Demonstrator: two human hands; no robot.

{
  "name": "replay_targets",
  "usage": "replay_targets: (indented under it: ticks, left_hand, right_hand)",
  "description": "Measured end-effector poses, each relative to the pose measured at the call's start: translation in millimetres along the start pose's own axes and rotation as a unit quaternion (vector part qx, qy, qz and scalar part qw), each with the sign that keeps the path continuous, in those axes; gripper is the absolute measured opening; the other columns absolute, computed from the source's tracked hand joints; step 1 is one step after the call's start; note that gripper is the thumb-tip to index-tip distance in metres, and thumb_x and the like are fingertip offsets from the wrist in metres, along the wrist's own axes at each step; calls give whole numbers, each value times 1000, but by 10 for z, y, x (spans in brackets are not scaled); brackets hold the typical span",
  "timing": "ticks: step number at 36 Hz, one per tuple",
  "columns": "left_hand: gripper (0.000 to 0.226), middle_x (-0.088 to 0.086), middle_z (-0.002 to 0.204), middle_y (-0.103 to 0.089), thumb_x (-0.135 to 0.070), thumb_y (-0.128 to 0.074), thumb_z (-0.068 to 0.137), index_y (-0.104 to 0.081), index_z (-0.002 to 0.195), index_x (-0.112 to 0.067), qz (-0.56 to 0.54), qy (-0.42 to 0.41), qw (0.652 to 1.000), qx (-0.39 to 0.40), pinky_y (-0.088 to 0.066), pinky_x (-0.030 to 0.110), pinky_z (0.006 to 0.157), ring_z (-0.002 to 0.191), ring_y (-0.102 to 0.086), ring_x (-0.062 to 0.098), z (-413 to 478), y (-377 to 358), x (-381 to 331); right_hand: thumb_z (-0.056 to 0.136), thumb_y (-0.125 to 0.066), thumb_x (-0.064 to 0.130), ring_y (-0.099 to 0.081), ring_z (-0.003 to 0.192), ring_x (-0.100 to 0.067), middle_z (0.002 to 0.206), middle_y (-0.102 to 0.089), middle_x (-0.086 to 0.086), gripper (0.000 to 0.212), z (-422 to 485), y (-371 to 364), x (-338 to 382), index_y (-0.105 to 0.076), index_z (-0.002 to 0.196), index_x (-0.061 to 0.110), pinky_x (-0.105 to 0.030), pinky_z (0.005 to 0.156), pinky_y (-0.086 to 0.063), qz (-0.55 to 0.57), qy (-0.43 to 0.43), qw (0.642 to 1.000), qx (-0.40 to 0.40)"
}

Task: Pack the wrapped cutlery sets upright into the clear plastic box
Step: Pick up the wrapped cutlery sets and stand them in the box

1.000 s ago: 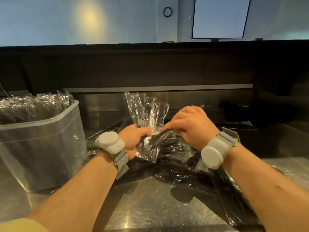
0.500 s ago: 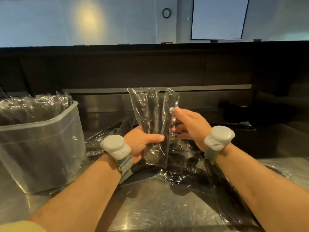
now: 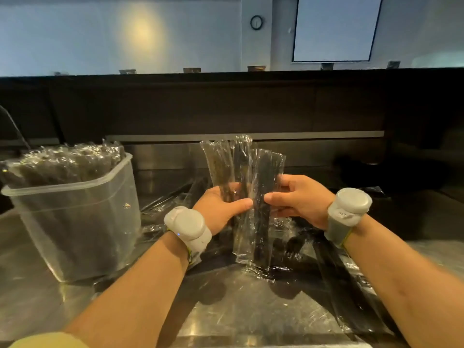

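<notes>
Three crinkly clear-wrapped cutlery sets [image 3: 241,187] held upright just right of the clear plastic box [image 3: 75,222], left hand [image 3: 221,209] and right hand [image 3: 298,199] both pinching them. The box is already stuffed with upright packs, too blurry to count. More lie loose on the steel counter [image 3: 251,310].

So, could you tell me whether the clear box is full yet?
Nearly full: wrapped cutlery sets stand upright, crowding the clear plastic box above its rim.
</notes>
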State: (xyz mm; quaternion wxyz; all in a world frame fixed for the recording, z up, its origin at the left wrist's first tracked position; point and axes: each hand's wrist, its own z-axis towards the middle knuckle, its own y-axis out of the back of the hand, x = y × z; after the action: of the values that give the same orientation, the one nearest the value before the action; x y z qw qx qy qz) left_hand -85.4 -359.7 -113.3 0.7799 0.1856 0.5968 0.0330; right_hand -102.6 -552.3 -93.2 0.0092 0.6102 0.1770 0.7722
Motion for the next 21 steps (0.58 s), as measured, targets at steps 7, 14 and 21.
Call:
replay_targets:
  ticks: [7,14,21]
  left_hand:
    - [11,2,94,-72,-16,-64,89,-71,96,-21,-14,-44,996,-72,-46,45,100,98,-66,20,-163,270,-265]
    - [11,6,97,-75,-26,-62,76,-71,82,-23,-48,-137,973,-178,-47,53,97,98,-69,28,-380,1082,-766]
    - [12,8,94,-75,-13,-54,94,-65,92,-19,62,-177,950,-248,-52,45,93,91,-72,19,-789,1694,-1020]
  right_hand:
    - [91,-51,-1,-68,88,-27,102,-71,-11,22,90,0,310,-61,107,11,-40,82,-56,126,-5,992,9]
    - [95,-46,2,-70,73,-14,87,-72,-1,20,298,-284,876,-57,100,18,-32,73,-57,242,60,968,21]
    - [96,-45,3,-69,84,-20,99,-68,-7,19,491,-941,1259,-57,105,15,-32,67,-57,291,103,947,91]
